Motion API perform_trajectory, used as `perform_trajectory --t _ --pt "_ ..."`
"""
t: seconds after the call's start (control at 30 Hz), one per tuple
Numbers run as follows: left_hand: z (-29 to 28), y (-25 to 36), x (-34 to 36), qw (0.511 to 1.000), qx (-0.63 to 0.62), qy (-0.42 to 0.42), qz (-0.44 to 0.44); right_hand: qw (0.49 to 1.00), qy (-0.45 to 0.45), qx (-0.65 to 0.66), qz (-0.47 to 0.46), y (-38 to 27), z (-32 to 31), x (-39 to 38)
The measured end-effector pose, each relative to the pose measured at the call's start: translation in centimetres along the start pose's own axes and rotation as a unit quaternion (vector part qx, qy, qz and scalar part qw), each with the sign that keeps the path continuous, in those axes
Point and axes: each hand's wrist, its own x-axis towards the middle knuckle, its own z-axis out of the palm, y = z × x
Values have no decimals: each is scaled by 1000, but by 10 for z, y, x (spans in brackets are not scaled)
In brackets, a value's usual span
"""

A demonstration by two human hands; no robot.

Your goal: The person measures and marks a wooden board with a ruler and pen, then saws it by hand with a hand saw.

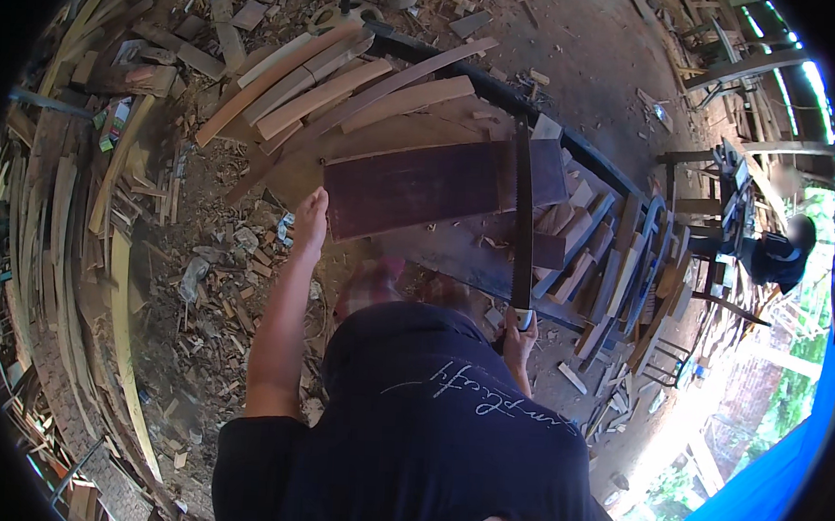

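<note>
A wide, dark reddish-brown wooden board (411, 188) lies slantwise in front of me, its right part over the work table. My left hand (311, 222) is at the board's left end, fingers stretched along the edge; no thumb shows on top. In my right hand (520, 336) is a handsaw (524, 219), gripped by its handle close to my body. Its long, dark blade points away from me and crosses the board near the right end. Whether the teeth are in the wood, I cannot tell.
Curved wooden pieces (322, 98) lie at the table's far left, and more cut pieces (613, 260) crowd its right side. A dark bar (481, 80) edges the table. Long planks (65, 217) line the left. Wood scraps (237, 332) litter the floor. Another person (779, 258) is far right.
</note>
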Motion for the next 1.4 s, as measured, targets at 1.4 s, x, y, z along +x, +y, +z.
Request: perform_trajectory --t 1.4 --pt "2 -9 -11 934 -320 -48 -151 988 -77 -132 -27 -22 -29 21"
